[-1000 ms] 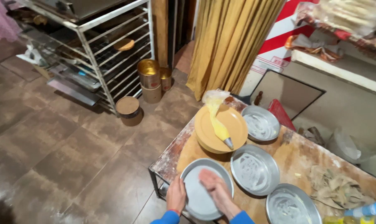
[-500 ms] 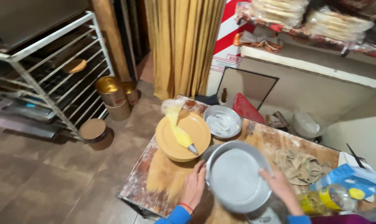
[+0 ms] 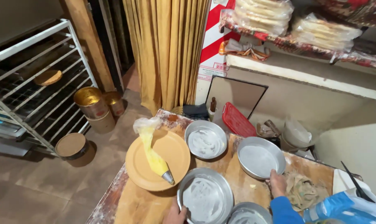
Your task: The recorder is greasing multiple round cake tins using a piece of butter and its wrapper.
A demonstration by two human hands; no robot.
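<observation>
My right hand [image 3: 278,183], in a blue sleeve, grips the near rim of a round metal pan [image 3: 258,159] that rests on the floured wooden table [image 3: 146,205]. Only part of my left hand [image 3: 175,215] shows at the bottom edge, and it touches the left rim of the front metal pan [image 3: 204,198], which has white smears inside. Whether it grips that rim is unclear. A third pan [image 3: 205,140] sits further back. The bottom edge cuts off a fourth pan [image 3: 247,215]. A yellow plate [image 3: 171,151] on the left carries a piping bag [image 3: 155,155] of yellow filling.
Dough scraps [image 3: 306,191] and a blue bag [image 3: 347,207] lie at the right. A red plastic lid [image 3: 237,120] leans behind the table. On the floor to the left are a metal rack [image 3: 34,95] and round tins [image 3: 90,103]. A yellow curtain [image 3: 167,49] hangs behind.
Both hands had lifted one pan off the table's front. It now rests at the right under my right hand, and my left hand has dropped to the front pan. The view has shifted right.
</observation>
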